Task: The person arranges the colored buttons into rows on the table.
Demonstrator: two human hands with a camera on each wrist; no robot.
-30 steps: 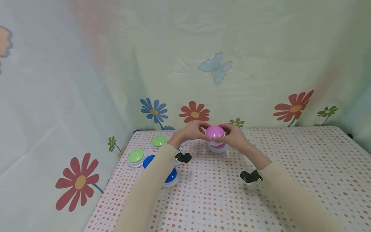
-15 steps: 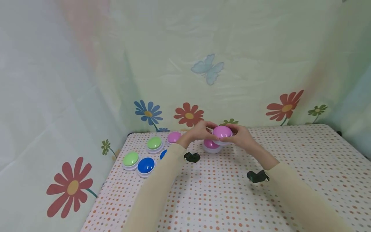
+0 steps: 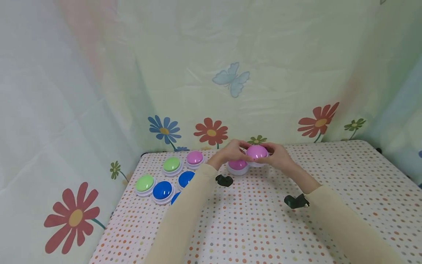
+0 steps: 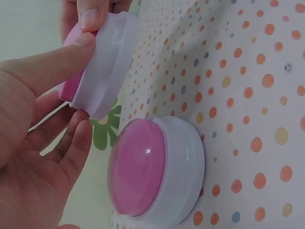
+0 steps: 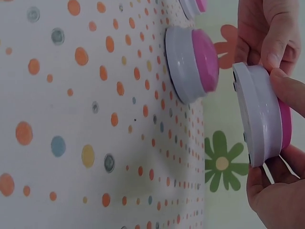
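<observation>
Both my hands hold one pink-domed push button (image 3: 257, 152) with a white base, lifted off the table. My left hand (image 3: 233, 151) grips its left side, thumb near the front rim. On the opposite side, my right hand (image 3: 279, 158) grips it the same way; the two thumbs nearly meet in the left wrist view. A second pink push button (image 3: 238, 167) stands on the table just left of the held one, close to my left hand. Small dark feet show under the held button's base (image 5: 250, 114) in the right wrist view.
Left of my left arm stand two green push buttons (image 3: 144, 182), several blue ones (image 3: 162, 190) and another pink one (image 3: 195, 157); my left sleeve partly covers some blue ones. The dotted tabletop (image 3: 257, 227) ends at a flowered curtain (image 3: 270, 73) behind.
The held pink button has moved right, from above the standing pink button to beside it, with both hands still on it. The head view has turned slightly right.
</observation>
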